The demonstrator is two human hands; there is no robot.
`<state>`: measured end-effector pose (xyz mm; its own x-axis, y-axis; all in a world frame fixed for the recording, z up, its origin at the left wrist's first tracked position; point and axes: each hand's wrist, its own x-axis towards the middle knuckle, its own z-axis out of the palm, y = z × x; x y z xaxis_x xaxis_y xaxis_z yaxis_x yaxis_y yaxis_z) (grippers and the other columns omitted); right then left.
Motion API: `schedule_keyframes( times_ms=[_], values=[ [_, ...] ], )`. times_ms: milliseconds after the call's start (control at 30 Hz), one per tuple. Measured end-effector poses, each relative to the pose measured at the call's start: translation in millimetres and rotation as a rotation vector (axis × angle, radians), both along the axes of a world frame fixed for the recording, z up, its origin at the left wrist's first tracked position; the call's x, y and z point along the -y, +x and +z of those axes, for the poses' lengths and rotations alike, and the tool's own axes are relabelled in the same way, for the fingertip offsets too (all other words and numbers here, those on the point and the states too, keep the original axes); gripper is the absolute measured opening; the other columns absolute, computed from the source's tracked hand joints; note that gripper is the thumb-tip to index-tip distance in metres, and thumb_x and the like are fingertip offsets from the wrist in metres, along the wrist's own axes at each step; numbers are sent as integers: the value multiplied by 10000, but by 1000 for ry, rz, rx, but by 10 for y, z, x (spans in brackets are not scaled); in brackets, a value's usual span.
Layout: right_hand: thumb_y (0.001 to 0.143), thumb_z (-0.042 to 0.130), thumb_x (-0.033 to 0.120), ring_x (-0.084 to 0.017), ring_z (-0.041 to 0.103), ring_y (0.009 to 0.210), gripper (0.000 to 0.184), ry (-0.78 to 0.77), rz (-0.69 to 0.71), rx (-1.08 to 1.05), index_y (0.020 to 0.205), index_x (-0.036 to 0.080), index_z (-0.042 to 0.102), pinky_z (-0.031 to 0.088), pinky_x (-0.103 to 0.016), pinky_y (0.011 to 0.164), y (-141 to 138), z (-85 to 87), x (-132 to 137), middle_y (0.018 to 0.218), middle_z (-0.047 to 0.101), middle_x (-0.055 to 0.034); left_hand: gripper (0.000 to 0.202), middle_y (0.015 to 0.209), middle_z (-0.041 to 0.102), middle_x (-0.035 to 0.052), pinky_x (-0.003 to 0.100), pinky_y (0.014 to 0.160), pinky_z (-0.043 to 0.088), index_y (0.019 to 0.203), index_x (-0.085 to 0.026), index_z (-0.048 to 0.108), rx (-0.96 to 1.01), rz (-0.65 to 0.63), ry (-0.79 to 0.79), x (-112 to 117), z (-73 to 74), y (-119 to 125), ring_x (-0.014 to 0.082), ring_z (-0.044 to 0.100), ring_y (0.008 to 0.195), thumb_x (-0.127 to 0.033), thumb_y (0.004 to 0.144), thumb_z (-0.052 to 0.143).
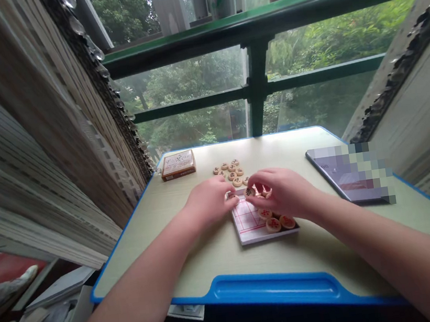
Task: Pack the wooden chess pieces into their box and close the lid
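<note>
My left hand (211, 199) is closed at the left edge of a shallow box (251, 239), pinching a round wooden Chinese chess piece (233, 197). Over the box's right side, my right hand (278, 189) holds another chess piece (249, 192) with a dark character between thumb and fingers. Inside the box lies a sheet printed with a red grid (248, 217). Pieces with red characters (273, 224) sit at its near right, partly under my right hand. Just beyond my hands, several loose pieces with dark characters (236, 181) lie grouped on the table.
The pale table (162, 242) has a blue rim with a moulded tray (275, 290) at the front. A small brown box (178, 165) lies at the back left, a phone (351, 174) at the right. Curtains (71, 95) hang beside the green-framed window (256, 81).
</note>
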<state>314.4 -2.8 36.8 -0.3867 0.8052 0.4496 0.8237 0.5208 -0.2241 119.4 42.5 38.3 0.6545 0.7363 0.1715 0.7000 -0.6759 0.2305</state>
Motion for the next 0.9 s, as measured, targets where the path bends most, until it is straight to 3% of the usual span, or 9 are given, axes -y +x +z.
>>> schedule_keyframes(
  times_ms=[100,200,400,667,900],
  values=[
    [737,650,331,-154,561,645,170,-142,-14,101,821,184,661,395,-254,581,-90,25,33,709,658,-35,253,842,618,33,262,593,383,831,-233,701,-82,39,65,64,31,36,167,567,713,-398,802,511],
    [727,663,323,-178,558,683,149,-187,-2,177,786,186,675,396,-273,613,-158,37,53,707,667,-47,279,824,627,37,264,574,379,807,-240,709,-130,46,59,80,35,53,175,575,702,-411,808,489],
    [737,650,299,-189,553,706,99,-201,18,214,735,202,673,405,-301,701,-207,11,65,729,687,-43,224,794,651,45,256,594,389,790,-198,680,-93,16,-34,22,-10,73,177,577,723,-351,766,518],
    [773,616,361,-203,538,691,246,-186,-28,263,583,212,665,364,-316,653,-240,25,104,586,642,-47,238,823,643,41,256,570,375,846,-186,623,13,10,-107,-16,-58,69,181,566,706,-372,701,587],
    [763,623,391,-208,550,728,199,-209,-44,288,666,233,697,360,-314,666,-213,25,107,649,679,-35,223,800,615,48,268,605,396,782,-187,645,-5,-42,-77,-13,-59,49,180,555,696,-385,734,555]
  ],
)
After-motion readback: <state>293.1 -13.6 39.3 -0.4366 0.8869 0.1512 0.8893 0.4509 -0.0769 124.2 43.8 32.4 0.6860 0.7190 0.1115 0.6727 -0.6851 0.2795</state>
